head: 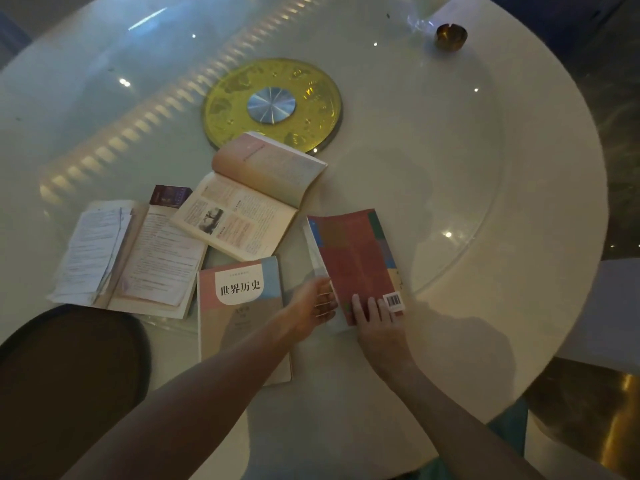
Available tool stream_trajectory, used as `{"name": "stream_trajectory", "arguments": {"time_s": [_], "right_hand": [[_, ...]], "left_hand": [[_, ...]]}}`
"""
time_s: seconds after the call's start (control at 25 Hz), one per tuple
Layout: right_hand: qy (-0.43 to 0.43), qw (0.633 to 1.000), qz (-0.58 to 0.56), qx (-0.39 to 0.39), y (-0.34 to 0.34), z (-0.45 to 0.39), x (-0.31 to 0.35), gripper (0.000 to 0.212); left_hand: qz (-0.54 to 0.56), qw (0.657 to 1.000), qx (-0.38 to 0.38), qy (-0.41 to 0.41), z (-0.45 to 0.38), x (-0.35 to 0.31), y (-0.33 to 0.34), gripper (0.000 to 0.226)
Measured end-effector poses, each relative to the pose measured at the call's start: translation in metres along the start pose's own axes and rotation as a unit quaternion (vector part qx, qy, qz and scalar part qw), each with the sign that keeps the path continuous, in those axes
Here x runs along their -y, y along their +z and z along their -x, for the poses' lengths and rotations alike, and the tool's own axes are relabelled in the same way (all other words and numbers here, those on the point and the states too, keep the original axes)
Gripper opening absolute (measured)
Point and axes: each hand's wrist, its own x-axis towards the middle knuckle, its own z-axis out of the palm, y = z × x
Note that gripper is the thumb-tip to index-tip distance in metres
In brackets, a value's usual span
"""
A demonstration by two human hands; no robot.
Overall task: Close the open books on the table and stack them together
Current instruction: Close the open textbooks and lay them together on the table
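A red-covered book (356, 261) lies back cover up at the right, its cover slightly raised over the pages. My right hand (375, 320) presses on its near corner beside the barcode. My left hand (311, 311) grips the book's left page edge, fingers tucked under. A closed pink and blue history book (239, 306) lies just left, partly under my left forearm. Beyond it an open textbook (252, 206) lies face up. At far left an open workbook (152, 261) holds loose papers.
The round white table (485, 306) carries a glass turntable with a gold centre disc (272, 105). A small brass ashtray (450, 36) stands at the far right. A dark round chair seat (69, 375) is near left, a gold stool (588, 410) near right.
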Motion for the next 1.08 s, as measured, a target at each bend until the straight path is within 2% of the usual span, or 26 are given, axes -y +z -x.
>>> {"name": "stream_trajectory", "arguments": {"time_s": [0.16, 0.24, 0.28, 0.32, 0.4, 0.48, 0.52, 0.56, 0.6, 0.68, 0.72, 0.76, 0.84, 0.88, 0.96, 1.0, 1.08], "right_hand": [[0.024, 1.0, 0.018, 0.003, 0.01, 0.003, 0.004, 0.048], [0.013, 0.999, 0.021, -0.022, 0.013, 0.003, 0.001, 0.036], [0.001, 0.999, 0.009, -0.049, 0.014, 0.002, -0.001, 0.029], [-0.008, 0.997, -0.015, -0.073, 0.011, -0.001, -0.003, 0.021], [0.002, 0.991, -0.088, -0.105, -0.004, -0.01, -0.009, 0.011], [0.097, 0.96, -0.24, -0.107, -0.024, -0.016, -0.008, 0.016], [0.157, 0.923, -0.341, -0.084, -0.035, -0.019, -0.005, 0.013], [0.218, 0.862, -0.454, -0.055, -0.046, -0.02, -0.001, 0.009], [0.272, 0.781, -0.562, -0.034, -0.06, -0.022, 0.003, 0.005], [0.338, 0.614, -0.711, -0.049, -0.086, -0.021, 0.009, 0.022], [0.348, 0.548, -0.758, -0.061, -0.094, -0.019, 0.009, 0.032], [0.354, 0.499, -0.789, -0.066, -0.101, -0.017, 0.006, 0.038], [0.366, 0.428, -0.825, -0.057, -0.104, -0.007, 0.001, 0.04], [0.376, 0.407, -0.831, -0.051, -0.104, -0.001, -0.002, 0.039], [0.403, 0.392, -0.826, -0.042, -0.099, 0.012, -0.006, 0.037], [0.408, 0.379, -0.83, -0.036, -0.096, 0.018, -0.007, 0.038], [0.404, 0.316, -0.858, -0.02, -0.092, 0.027, -0.01, 0.044]], "left_hand": [[-0.032, 0.999, 0.029, 0.008, 0.004, -0.001, -0.007, 0.046], [-0.021, 1.0, 0.018, 0.011, 0.003, 0.0, -0.013, 0.044], [-0.009, 1.0, 0.0, 0.016, 0.002, 0.0, -0.018, 0.035], [0.001, 1.0, -0.016, 0.019, 0.0, 0.001, -0.024, 0.026], [0.01, 0.999, -0.034, 0.024, -0.004, 0.005, -0.036, 0.028], [-0.012, 0.998, -0.055, 0.006, -0.007, 0.016, -0.044, 0.024], [-0.018, 0.998, -0.057, -0.008, -0.006, 0.021, -0.045, 0.018], [-0.017, 0.999, -0.047, -0.017, -0.005, 0.025, -0.043, 0.017], [-0.015, 0.999, -0.033, -0.021, -0.005, 0.026, -0.04, 0.028], [-0.016, 1.0, -0.004, -0.024, -0.005, 0.023, -0.03, 0.048], [-0.015, 0.999, 0.013, -0.026, -0.005, 0.021, -0.024, 0.053], [-0.004, 0.999, 0.032, -0.027, -0.005, 0.018, -0.02, 0.054], [0.051, 0.996, 0.072, -0.022, -0.007, 0.016, -0.014, 0.044], [0.08, 0.993, 0.084, -0.012, -0.007, 0.016, -0.013, 0.037], [0.099, 0.992, 0.081, 0.007, -0.005, 0.015, -0.011, 0.032], [0.08, 0.994, 0.073, 0.012, -0.005, 0.015, -0.011, 0.037], [-0.017, 0.997, 0.081, -0.006, -0.003, 0.018, -0.011, 0.057]]}}
